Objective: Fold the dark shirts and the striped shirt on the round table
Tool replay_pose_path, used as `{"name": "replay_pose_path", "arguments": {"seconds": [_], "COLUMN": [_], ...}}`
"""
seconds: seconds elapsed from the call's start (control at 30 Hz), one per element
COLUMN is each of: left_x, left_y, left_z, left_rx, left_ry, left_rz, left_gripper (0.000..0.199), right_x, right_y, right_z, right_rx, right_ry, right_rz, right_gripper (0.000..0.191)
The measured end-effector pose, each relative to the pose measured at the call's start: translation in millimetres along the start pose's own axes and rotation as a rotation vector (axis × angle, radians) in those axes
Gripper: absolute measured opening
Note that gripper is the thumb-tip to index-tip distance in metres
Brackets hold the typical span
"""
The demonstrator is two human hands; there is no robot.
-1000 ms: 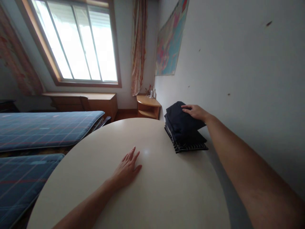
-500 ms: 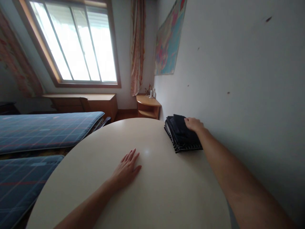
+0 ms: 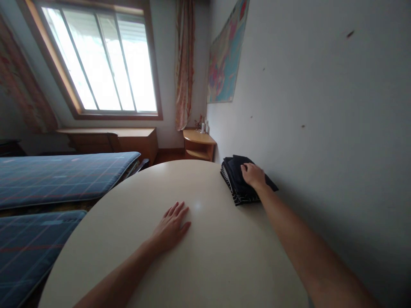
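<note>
A stack of folded dark cloth (image 3: pixel 236 173), with a black-and-white striped piece at the bottom, lies at the far right of the round pale table (image 3: pixel 205 256). My right hand (image 3: pixel 254 174) rests on top of this stack, its fingers curled and closed on the uppermost dark layer. I cannot make out just how much fabric is between the fingers. My left hand (image 3: pixel 171 226) lies palm down on the tabletop, fingers stretched and a little apart, holding nothing. A stretch of bare table separates it from the stack.
A white wall (image 3: pixel 305 85) runs along the right, close to the stack. Beds with blue plaid mattresses (image 3: pixel 64 177) stand on the left. Beyond the table are a wooden desk (image 3: pixel 138 133), a small corner shelf (image 3: pixel 199 137) and a window (image 3: pixel 102 64).
My right hand has moved left and slightly lower, from the right edge of the stack onto its top. A dark corner now shows to the hand's right. My left hand stays put.
</note>
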State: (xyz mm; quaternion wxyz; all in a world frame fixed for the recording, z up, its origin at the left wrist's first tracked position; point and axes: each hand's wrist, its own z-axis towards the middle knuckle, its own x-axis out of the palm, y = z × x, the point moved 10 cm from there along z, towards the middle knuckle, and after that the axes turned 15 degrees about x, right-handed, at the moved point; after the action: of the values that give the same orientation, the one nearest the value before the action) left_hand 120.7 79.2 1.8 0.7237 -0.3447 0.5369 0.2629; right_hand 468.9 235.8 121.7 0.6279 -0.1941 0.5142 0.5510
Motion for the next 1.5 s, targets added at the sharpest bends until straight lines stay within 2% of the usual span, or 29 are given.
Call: {"name": "replay_pose_path", "arguments": {"seconds": [0.07,0.13,0.2,0.3,0.37,0.43,0.5,0.57,0.7,1.0,1.07,1.17,1.27,1.33,1.4,1.5], "left_x": [-2.5,-6.2,-10.7,-14.9,-13.0,-8.4,-4.8,-4.4,-4.8,-1.8,-0.9,1.0,0.2,-1.2,-1.5,-1.7], "left_y": [-1,-3,-6,-9,-10,-9,-8,-6,-6,-5,-4,-2,-3,-4,-4,-4], "left_z": [1,1,1,2,2,1,1,0,-1,0,0,1,1,2,2,2], "left_rx": [0.0,-0.012,-0.024,-0.019,0.006,0.03,0.041,0.039,0.033,0.048,0.055,0.055,0.054,0.052,0.049,0.045], "left_ry": [-0.014,-0.021,-0.03,-0.047,-0.04,-0.016,0.005,0.005,0.012,0.023,0.017,0.024,0.02,0.02,0.03,0.031], "left_rz": [0.007,0.023,0.046,0.074,0.07,0.054,0.039,0.029,0.017,0.03,0.027,0.024,0.017,0.015,0.012,0.007], "left_gripper": [0.057,0.056,0.055,0.056,0.057,0.059,0.061,0.062,0.062,0.062,0.062,0.063,0.063,0.063,0.064,0.063], "right_x": [-22,-37,-39,-16,5,30,46,51,49,44,34,4,-27,-36,-35,-25], "right_y": [10,30,52,79,86,82,75,70,70,72,74,71,49,27,7,-14], "right_z": [-17,-48,-89,-155,-193,-219,-232,-235,-230,-229,-220,-199,-170,-152,-138,-124], "right_rx": [-0.013,-0.098,-0.201,-0.343,-0.4,-0.392,-0.367,-0.349,-0.334,-0.34,-0.354,-0.385,-0.309,-0.195,-0.09,0.036], "right_ry": [-0.117,-0.201,-0.184,0.002,0.159,0.348,0.478,0.539,0.575,0.555,0.486,0.269,-0.001,-0.116,-0.146,-0.105], "right_rz": [0.104,0.181,0.221,0.226,0.195,0.132,0.085,0.061,0.051,0.097,0.144,0.233,0.25,0.208,0.166,0.162], "right_gripper": [0.047,0.044,0.044,0.049,0.056,0.067,0.075,0.077,0.077,0.073,0.061,0.043,0.043,0.048,0.052,0.053]}}
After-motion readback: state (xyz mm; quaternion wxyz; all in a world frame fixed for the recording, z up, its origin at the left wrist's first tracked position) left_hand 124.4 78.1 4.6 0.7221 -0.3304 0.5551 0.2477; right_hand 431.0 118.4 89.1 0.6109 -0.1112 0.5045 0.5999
